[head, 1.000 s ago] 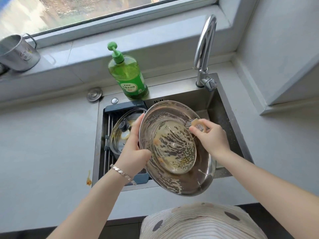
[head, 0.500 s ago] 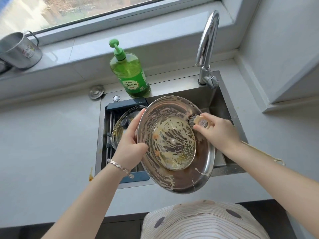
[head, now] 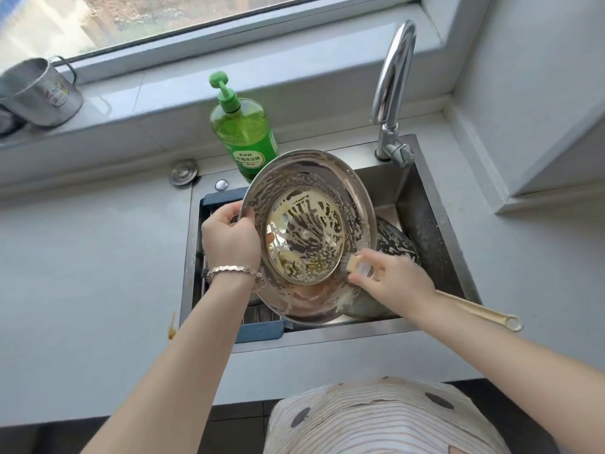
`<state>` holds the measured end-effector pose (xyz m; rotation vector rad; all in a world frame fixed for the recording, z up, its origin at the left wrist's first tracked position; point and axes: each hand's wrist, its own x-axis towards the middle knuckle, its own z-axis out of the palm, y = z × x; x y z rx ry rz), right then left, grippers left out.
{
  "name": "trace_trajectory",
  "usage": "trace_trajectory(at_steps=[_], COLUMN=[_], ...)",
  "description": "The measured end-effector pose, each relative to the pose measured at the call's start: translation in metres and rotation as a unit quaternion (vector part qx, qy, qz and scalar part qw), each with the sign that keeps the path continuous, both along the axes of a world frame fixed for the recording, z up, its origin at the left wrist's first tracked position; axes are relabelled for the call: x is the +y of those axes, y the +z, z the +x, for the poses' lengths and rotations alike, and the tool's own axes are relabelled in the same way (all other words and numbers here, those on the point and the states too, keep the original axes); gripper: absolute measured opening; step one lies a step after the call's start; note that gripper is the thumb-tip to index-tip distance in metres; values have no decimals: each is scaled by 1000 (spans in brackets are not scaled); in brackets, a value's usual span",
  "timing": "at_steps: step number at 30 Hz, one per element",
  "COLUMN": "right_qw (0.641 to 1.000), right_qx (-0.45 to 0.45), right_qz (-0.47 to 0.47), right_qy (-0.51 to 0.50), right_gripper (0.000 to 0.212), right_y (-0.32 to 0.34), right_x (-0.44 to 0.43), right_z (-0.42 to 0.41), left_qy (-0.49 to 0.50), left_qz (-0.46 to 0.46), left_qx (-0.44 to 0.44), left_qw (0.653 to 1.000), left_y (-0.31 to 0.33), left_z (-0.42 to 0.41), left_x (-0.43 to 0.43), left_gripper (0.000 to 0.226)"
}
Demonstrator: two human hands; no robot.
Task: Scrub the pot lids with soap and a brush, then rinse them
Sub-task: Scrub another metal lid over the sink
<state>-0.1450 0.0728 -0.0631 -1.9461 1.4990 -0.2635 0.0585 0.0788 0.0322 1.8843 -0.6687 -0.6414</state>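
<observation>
R hand (head: 389,280) is gripping the brush (head: 474,311), fingers clamped near its head, bristles pressing the lid's lower-right rim. L hand (head: 229,237), fingers curled round the left edge, is holding the 1 soapy lid (head: 307,237) tilted over the sink (head: 435,224). Soap (head: 244,136) is standing behind it.

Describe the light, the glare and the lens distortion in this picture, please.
Head view: soft daylight from the window, no hard shadows. Head view: the soapy pot lid and the faucet carry bright reflections. Head view: the wide lens bends the sill and stretches both forearms. Head view: the brush in the right hand looks slightly soft.
</observation>
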Motion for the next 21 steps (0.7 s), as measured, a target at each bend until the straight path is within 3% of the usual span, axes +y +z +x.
trace_trajectory(at_steps=[2,6,7,11,15,19,21], right_qw=[998,995,995,998,997,996,997], right_qx=[-11,5,6,-22,-17,-46,-30], right_qz=[-16,-10,-9,-2,23,22,19], right_qy=[-52,99,99,-62,67,-77,-64], right_gripper=[41,39,38,41,39,30,31], right_y=[-3,2,4,5,8,5,10], right_x=[-10,25,23,-12,23,-2,3], right_z=[-8,9,6,-14,4,-12,-5], left_qy=[12,11,3,-13,-6,23,56], left_qz=[-5,-6,-8,-18,-22,-40,-50], left_qx=[3,-5,-5,7,4,28,45], left_qw=[1000,1000,1000,1000,1000,999,996], left_y=[-1,2,4,8,9,6,2], left_z=[-1,-5,-6,-9,-12,-9,-12], left_x=[1,-1,0,4,1,5,5], left_gripper=[17,20,24,27,17,18,12])
